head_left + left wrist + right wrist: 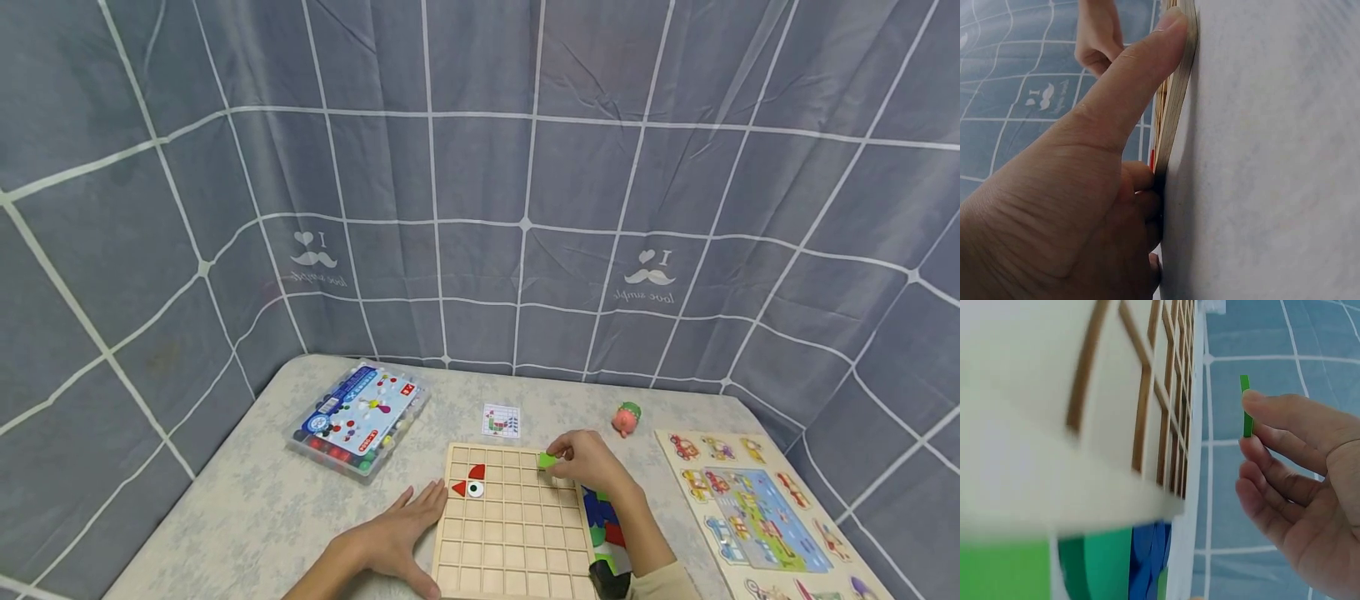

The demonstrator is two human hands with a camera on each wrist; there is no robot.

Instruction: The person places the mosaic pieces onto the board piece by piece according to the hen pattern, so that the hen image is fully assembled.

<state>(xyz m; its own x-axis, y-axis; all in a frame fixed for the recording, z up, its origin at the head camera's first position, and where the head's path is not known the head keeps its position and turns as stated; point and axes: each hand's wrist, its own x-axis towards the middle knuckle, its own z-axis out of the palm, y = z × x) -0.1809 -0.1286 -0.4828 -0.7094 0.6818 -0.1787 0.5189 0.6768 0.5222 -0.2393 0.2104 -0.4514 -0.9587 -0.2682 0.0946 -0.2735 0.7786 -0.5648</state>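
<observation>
A wooden grid board [517,542] lies on the table with a few pieces set near its upper left: a red triangle [459,488], a red quarter-round piece [477,472] and a white piece with an eye [475,489]. My right hand [588,461] pinches a light green tile [1247,415] between thumb and fingers. In the right wrist view the tile is edge-on and held apart from the board. At the board's left edge rests my left hand [397,531], its fingers extended and its thumb against the wooden side.
Blue, green and red pieces [597,512] lie along the board's right side. Behind the board is a small pattern card [501,421]. A plastic case [362,421] stands left, a pink and green toy [626,418] back right, and a picture puzzle [780,517] far right.
</observation>
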